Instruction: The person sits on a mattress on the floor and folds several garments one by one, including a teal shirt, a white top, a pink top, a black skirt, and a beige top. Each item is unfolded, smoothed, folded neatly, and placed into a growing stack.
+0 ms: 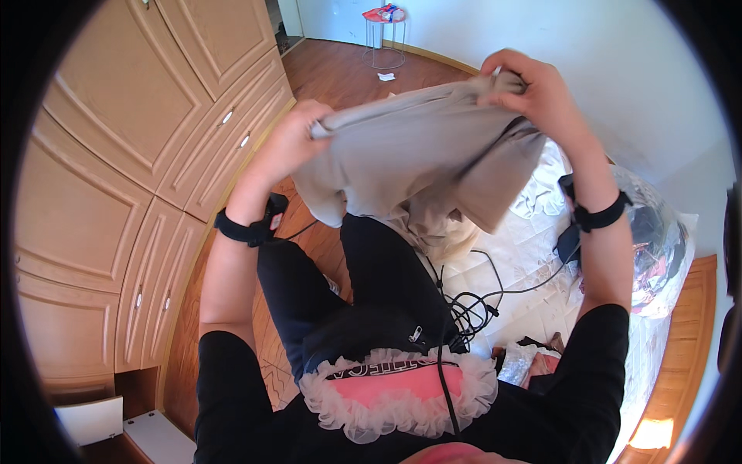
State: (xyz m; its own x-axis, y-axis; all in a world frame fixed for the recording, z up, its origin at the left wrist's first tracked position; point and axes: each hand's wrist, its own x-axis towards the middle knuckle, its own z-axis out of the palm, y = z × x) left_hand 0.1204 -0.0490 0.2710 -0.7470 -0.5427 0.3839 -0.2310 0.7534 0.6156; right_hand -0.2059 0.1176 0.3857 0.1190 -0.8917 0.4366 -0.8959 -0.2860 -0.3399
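Observation:
A greyish-beige cloth garment [400, 145] hangs stretched between my two hands, above my knees. My left hand [298, 136] grips one end of its upper edge. At the other end, held higher and farther away, my right hand [524, 81] has the bunched fabric pinched between thumb and fingers. The lower part of the garment droops in folds and is partly blurred, so its exact kind is hard to tell. Beneath it, more beige fabric [446, 235] lies at the edge of a bed with a pale quilted cover [522, 272].
Wooden wardrobes [104, 191] line the left side. Coiled black cable [469, 313] lies by my right thigh, with leads running toward my wrist straps. A clear plastic bag of clothes [655, 249] stands on the bed. Farther off, a round stool [384, 23] holds a red bag.

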